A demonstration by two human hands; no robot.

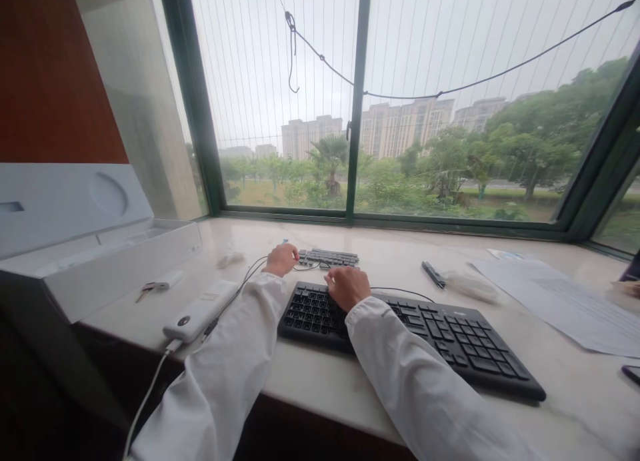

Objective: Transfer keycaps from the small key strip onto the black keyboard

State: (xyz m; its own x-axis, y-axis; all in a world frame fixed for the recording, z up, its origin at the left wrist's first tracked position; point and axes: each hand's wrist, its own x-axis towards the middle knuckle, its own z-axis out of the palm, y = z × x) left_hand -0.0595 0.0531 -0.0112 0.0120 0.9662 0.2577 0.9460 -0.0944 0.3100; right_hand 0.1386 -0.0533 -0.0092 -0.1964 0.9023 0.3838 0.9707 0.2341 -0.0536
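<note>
A black keyboard point(475, 344) lies at an angle on the pale sill. Its left part shows bare key sockets, while the right part still bears keycaps. My right hand point(349, 286) is over its upper middle edge, fingers curled together; what they hold, if anything, is hidden. Farther back, my left hand point(281, 258) is closed beside rows of loose grey keycaps point(333, 256). A tiny bluish tip shows just above that hand, too small to name. A thin black cable runs behind the keyboard and near both hands.
At left are a white power bank point(200, 311) with a cable plugged in, a small white object with keys point(161, 284) and an open white box point(120, 268). To the right lie a dark clip-like tool point(433, 274), a clear plastic bag point(470, 285) and printed paper point(565, 304).
</note>
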